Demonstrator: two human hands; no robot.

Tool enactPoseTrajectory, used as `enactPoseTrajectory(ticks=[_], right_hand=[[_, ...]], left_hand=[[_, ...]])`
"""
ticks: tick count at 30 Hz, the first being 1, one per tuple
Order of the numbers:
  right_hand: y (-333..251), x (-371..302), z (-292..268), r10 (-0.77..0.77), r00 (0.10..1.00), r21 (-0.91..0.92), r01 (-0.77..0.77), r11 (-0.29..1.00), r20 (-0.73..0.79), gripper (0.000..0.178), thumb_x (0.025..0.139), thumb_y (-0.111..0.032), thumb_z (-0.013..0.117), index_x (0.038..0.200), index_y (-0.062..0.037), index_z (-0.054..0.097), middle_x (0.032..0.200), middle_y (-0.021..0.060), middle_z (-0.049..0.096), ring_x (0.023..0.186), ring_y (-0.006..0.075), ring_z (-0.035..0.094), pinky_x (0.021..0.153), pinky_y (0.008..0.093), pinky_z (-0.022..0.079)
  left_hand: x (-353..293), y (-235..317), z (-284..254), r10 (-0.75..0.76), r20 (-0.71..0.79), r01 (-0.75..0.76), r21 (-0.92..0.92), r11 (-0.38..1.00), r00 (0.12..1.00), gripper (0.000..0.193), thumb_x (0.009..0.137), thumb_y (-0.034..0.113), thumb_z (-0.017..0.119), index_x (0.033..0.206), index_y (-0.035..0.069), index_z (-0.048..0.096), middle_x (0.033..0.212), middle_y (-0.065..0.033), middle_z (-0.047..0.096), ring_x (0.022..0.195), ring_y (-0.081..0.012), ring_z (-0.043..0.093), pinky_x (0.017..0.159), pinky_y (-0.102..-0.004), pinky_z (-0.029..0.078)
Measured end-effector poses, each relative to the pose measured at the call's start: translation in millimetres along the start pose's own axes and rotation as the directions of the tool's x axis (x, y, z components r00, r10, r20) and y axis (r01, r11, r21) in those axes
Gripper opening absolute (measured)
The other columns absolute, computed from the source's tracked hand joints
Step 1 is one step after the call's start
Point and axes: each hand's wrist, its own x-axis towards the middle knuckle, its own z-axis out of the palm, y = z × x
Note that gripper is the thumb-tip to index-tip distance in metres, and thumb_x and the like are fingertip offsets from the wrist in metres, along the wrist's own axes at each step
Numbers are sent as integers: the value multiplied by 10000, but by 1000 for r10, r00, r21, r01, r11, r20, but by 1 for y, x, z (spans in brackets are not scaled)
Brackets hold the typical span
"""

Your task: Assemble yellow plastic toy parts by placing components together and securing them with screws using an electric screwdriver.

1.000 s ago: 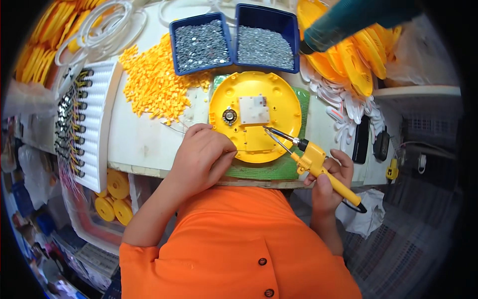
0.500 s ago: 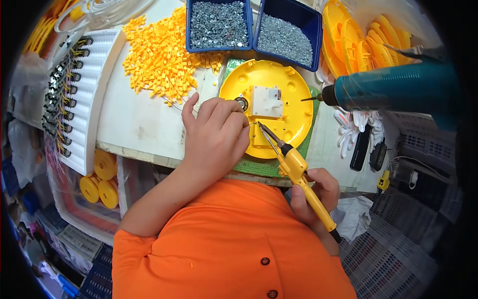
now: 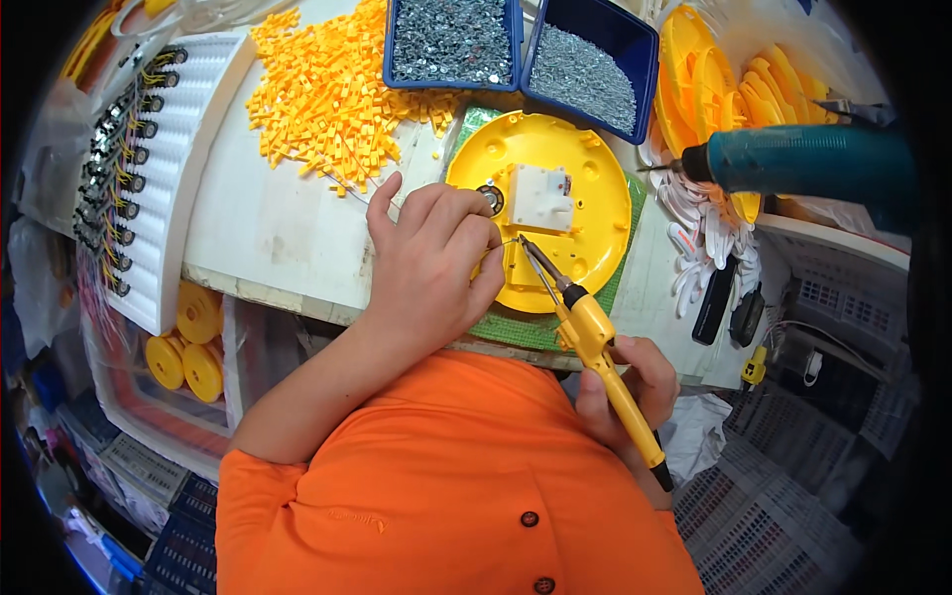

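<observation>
Close to the front edge of the surface [image 3: 278, 213], a round yellow housing [image 3: 595, 198] lies open side up on a green mat [image 3: 516, 327]. From where I stand I can see a white box [image 3: 541, 196] sitting within it, and a small round speaker [image 3: 490, 200] just beside that box, partly behind the person's left hand [image 3: 436, 263]. That hand is bent over the housing's left rim, pinching a thin dark strand [image 3: 510, 242] that runs out toward the tip of a yellow soldering iron [image 3: 595, 332]. The right hand [image 3: 650, 377] is closed around the iron's handle, which slants up toward the housing; whether the tip touches the plastic, I can't tell.

Toward the back edge stand two blue bins [image 3: 600, 40] of small metal parts, with a heap of little yellow pieces [image 3: 322, 94] to their left. Along the left edge a white ridged tray [image 3: 178, 198] holds a row of wired parts [image 3: 124, 208]. Over at the right, a teal power screwdriver [image 3: 808, 169] hangs above some white pieces [image 3: 714, 223].
</observation>
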Motion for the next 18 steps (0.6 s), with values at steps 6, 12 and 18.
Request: enactPoseTrajectory(ticks=[6,12,18], right_hand=[[-6,13,0,-31,999,-50,33,998,39,448,812,-126,747,1199,10,567,811,127,631,636,201,601,596,299,471],[-9,26,-2,-94,989,-78,104,992,113,431,792,-115,745,1168,1,571,761,128,621,554,229,581,521,322,463],[-14,36,-5,-174,971,-99,191,976,164,419,765,-56,739,1145,-2,570,743,121,614,548,259,607,523,349,508]], left_hand=[[1,1,-2,-15,4,15,6,1000,1000,169,776,110,745,869,146,609,1048,11,639,1102,-219,582,1135,-539,249],[-2,-2,1,-1,5,0,36,999,1000,143,774,164,729,857,146,614,1087,4,616,1123,-210,571,1128,-564,229],[-1,-1,1,6,13,-7,39,999,1000,146,778,172,728,871,143,619,1095,2,617,1131,-207,573,1129,-571,229]])
